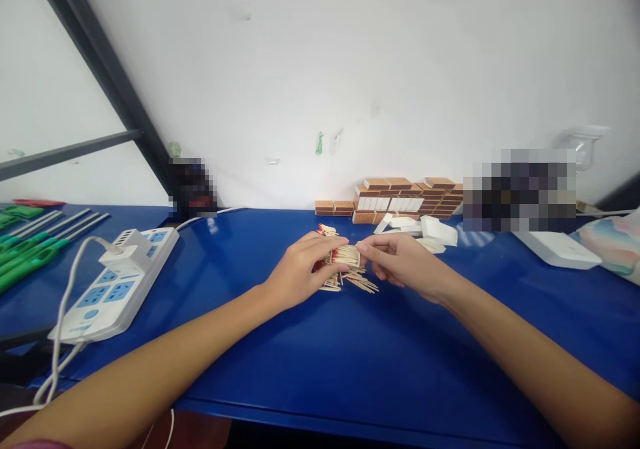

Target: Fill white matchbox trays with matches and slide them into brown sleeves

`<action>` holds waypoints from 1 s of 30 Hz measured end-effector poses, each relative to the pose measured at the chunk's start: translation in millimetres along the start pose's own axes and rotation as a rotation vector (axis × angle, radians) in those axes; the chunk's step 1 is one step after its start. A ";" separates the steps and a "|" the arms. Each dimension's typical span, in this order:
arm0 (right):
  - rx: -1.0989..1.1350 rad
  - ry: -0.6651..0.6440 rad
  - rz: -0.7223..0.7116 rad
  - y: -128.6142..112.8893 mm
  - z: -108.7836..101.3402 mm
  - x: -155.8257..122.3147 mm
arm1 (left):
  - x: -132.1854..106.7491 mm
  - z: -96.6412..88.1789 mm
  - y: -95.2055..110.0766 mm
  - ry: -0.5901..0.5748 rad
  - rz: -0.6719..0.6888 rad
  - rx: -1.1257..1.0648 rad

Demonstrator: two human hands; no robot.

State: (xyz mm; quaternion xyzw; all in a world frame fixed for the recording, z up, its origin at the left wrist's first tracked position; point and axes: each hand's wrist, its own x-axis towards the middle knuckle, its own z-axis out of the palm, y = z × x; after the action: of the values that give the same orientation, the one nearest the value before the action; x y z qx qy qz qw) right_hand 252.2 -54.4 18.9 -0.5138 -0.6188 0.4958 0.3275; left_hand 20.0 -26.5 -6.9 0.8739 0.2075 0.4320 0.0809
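My left hand (299,269) is closed around a small white matchbox tray (359,257), its thumb and fingers on the long sides. Red-tipped matches (345,254) lie packed side by side in this tray. At the tray's right end, the thumb and forefinger of my right hand (400,261) are pinched together. Whether they grip the tray's edge or a match, I cannot tell. Under and around both hands, a loose pile of matches (367,282) is spread on the blue table (320,362).
Behind the right hand lie several white empty trays (438,231). Brown matchboxes (440,199) are stacked against the wall, with a lower pair (333,207) beside them. A power strip (120,289) with a white cable stands left; green-handled tools (40,249) lie beyond it.
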 end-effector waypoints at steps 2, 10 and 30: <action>-0.030 0.001 -0.017 0.7 -1.6 -0.5 | -0.8 0.1 -0.8 -0.026 -0.023 0.018; -0.202 0.242 -0.077 14.5 -15.1 10.2 | -2.0 -3.7 8.2 -0.112 0.086 0.162; -0.632 0.305 -0.328 27.0 -18.8 15.0 | -8.6 -1.1 4.7 -0.415 0.088 0.217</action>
State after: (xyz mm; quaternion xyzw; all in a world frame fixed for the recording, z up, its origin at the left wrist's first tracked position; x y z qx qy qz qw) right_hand 273.9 -35.3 -2.8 -0.5513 -0.7592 0.1396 0.3165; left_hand 15.9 -34.5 -11.0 0.9558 0.1934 0.2215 0.0088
